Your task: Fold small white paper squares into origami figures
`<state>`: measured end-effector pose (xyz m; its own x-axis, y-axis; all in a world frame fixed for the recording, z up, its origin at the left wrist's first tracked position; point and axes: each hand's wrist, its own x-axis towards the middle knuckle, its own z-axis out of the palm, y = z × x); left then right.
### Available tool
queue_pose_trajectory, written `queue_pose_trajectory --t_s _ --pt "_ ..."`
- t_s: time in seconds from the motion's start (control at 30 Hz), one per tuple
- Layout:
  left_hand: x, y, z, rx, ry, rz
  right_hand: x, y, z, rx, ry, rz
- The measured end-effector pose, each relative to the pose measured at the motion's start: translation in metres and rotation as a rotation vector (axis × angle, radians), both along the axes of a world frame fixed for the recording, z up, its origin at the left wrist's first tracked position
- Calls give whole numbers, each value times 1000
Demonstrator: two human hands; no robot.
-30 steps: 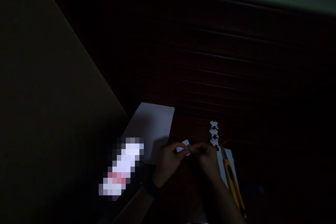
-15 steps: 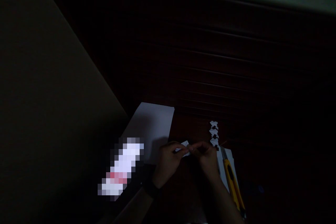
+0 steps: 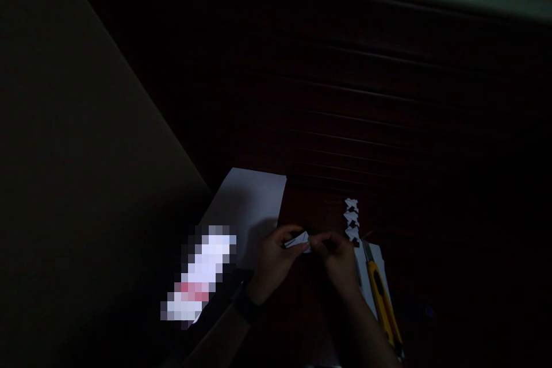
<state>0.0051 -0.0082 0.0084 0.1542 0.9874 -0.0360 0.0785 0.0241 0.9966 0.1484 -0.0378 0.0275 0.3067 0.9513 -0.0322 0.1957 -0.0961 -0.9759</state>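
In dim light, my left hand (image 3: 273, 264) and my right hand (image 3: 338, 259) meet over a dark wooden table (image 3: 388, 144). Both pinch a small folded white paper piece (image 3: 298, 241) between their fingertips. The left hand's fingers are curled round its left end; the right hand grips its right end. A dark band sits on my left wrist. A short row of finished folded paper pieces (image 3: 351, 219) lies just right of the hands.
A white paper sheet (image 3: 250, 207) lies left of the hands. A yellow utility knife (image 3: 382, 293) rests on another white sheet at the right. A blurred white and pink object (image 3: 198, 273) sits at the lower left. A pale wall (image 3: 64, 155) fills the left side.
The hands have barely shifted. The left hand's fingers have turned the folded paper piece slightly, and it sits a little more to the left.
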Motion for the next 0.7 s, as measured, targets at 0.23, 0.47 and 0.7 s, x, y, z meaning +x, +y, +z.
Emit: queue_pose_trajectory --t_s 0.23,0.47,0.7 --pt "-3 2 0 -56 -86 -28 -3 -1 -1 22 -6 -12" --pt "-3 3 6 -103 -121 -31 -5 -2 -4 59 0 -28" --pt "-4 3 6 -61 -43 -53 -5 1 -4 53 3 -6"
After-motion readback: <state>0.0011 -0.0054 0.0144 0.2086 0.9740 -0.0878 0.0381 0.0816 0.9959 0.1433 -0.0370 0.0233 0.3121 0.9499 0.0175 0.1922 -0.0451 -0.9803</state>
